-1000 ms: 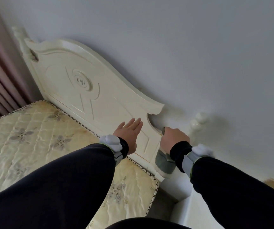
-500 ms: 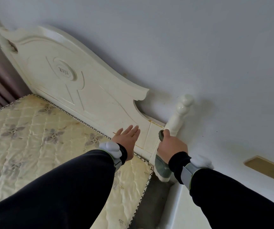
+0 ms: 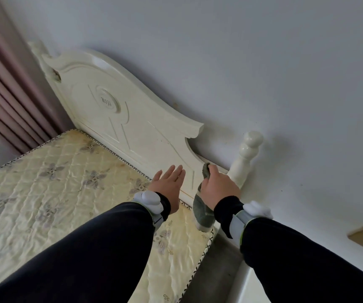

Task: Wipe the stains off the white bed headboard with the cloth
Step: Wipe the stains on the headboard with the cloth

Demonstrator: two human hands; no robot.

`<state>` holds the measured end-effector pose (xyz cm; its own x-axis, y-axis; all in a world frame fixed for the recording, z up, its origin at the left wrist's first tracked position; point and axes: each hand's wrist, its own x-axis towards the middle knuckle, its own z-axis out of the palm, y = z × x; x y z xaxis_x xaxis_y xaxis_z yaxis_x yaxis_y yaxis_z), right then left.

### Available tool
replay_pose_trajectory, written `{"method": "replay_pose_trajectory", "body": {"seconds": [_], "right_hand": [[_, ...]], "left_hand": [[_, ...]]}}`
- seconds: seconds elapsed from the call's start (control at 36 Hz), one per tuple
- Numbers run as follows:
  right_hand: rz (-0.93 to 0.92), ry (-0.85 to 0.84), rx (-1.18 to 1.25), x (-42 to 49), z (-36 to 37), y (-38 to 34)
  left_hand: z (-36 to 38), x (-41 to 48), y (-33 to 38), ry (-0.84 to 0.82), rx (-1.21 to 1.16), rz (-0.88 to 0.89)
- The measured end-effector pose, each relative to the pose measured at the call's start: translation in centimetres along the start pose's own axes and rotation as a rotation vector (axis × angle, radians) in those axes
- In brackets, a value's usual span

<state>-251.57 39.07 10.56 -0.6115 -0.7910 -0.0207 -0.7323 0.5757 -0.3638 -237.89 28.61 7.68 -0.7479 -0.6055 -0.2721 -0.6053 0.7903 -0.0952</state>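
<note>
The white carved headboard (image 3: 119, 119) runs from upper left to lower right against the wall, with small dark specks on its right panel. My right hand (image 3: 219, 186) grips a grey-green cloth (image 3: 202, 209) and presses its top end on the headboard's low right rim, beside the rounded bedpost (image 3: 245, 158). The cloth's loose end hangs down below my wrist. My left hand (image 3: 168, 183) lies flat with straight fingers against the lower right panel of the headboard, holding nothing.
A quilted yellow mattress (image 3: 66, 193) with grey flowers fills the lower left. Mauve curtains (image 3: 7, 101) hang at the far left. A grey wall (image 3: 263, 73) stands behind the headboard. A dark gap (image 3: 222, 265) and a white ledge (image 3: 255, 289) lie right of the mattress.
My right hand with the cloth has shifted left from the bedpost's base onto the headboard's low rim. The left hand stays flat on the panel. The view has swung.
</note>
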Motion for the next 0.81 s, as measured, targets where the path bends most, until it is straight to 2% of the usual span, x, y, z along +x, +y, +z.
{"method": "replay_pose_trajectory", "body": {"seconds": [0.39, 0.56, 0.75, 0.81], "right_hand": [[0.040, 0.094, 0.023, 4.0, 1.2, -3.8], [0.105, 0.048, -0.015, 4.9, 2.6, -2.4], [0.134, -0.082, -0.057, 6.0, 6.6, 1.4], [0.132, -0.069, -0.064, 6.0, 7.1, 1.9]], "left_hand": [[-0.7, 2.9, -5.7, 0.013, -0.019, 0.000], [0.1, 4.3, -6.4, -0.019, -0.028, 0.015], [1.8, 7.3, -4.2, -0.144, -0.003, 0.098], [2.4, 7.8, -3.8, -0.168, 0.002, 0.116]]}}
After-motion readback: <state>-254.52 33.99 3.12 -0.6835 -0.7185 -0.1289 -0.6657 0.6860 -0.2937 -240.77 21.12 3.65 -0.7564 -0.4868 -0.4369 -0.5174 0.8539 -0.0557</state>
